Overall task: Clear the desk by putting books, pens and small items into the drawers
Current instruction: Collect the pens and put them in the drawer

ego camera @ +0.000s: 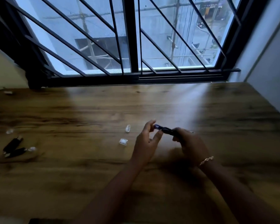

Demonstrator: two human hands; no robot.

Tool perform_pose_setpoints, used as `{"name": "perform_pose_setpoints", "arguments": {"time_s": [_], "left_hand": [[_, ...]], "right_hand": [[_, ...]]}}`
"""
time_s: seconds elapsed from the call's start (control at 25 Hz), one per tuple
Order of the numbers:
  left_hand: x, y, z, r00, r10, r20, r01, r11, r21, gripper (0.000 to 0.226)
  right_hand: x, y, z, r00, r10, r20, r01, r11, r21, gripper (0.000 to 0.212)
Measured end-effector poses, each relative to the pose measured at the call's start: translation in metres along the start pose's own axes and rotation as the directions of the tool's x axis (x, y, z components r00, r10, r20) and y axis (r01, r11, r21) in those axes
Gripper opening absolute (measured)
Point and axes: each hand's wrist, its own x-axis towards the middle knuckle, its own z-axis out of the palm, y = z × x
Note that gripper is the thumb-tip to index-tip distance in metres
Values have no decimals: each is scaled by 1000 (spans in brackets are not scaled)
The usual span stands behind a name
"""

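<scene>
Fingers (157,136) of the left hand (146,139) pinch the blue end of a small dark stick (166,130) | right hand (190,143) is wrapped round its other end, just above the wooden worktop (87,110) | two clear caps (123,141) lie close by | two more dark sticks (13,147) lie far left.

left hand (148,139) – fingers pinched | right hand (191,143) – fist curled

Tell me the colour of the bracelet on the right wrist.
Gold, a thin chain bracelet, seen in the head view.
</scene>
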Motion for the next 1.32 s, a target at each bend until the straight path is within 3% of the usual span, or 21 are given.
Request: {"name": "perform_pose_setpoints", "arguments": {"time_s": [0.04,0.12,0.24,0.32,0.4,0.6,0.76,0.84,0.92,1.0,1.12,1.24,1.32], "left_hand": [[-5,-6,2,996,67,-52,-61,991,119,50],[-18,-16,8,971,235,-40,-208,918,339,54],[-38,-26,16,946,275,171,-323,824,465,60],[-51,-34,21,915,289,283,-399,758,516,58],[-58,-41,24,886,300,353,-462,620,634,55],[-66,-44,21,891,208,404,-451,509,733,72],[-73,-39,15,908,180,378,-405,610,681,90],[-84,-41,6,931,220,291,-364,582,727,96],[-102,-44,-5,958,108,266,-277,581,765,108],[-117,-42,-15,965,15,262,-222,579,785,116],[-143,-41,-21,964,0,266,-220,561,798,107],[-181,-52,-9,973,141,184,-231,492,840,83],[-203,-60,2,973,208,103,-199,519,832,74]], "right_hand": [[-3,2,1,997,-68,-30,60,973,-222,21],[-15,8,10,981,-191,-33,153,868,-472,16],[-35,10,22,991,-119,54,130,852,-506,21],[-51,12,32,994,-58,89,96,859,-504,42],[-64,10,38,993,3,116,59,846,-530,66],[-75,-4,29,978,104,182,4,858,-514,79],[-84,-13,31,974,179,142,-83,855,-511,74],[-99,-21,33,982,166,94,-99,865,-492,88],[-122,-33,34,971,196,135,-106,864,-492,114],[-143,-41,31,953,219,208,-102,881,-461,124],[-167,-47,33,979,152,134,-76,889,-451,104],[-197,-44,41,996,84,1,-72,859,-507,68],[-224,-42,47,999,-23,-32,4,871,-492,59]]}}
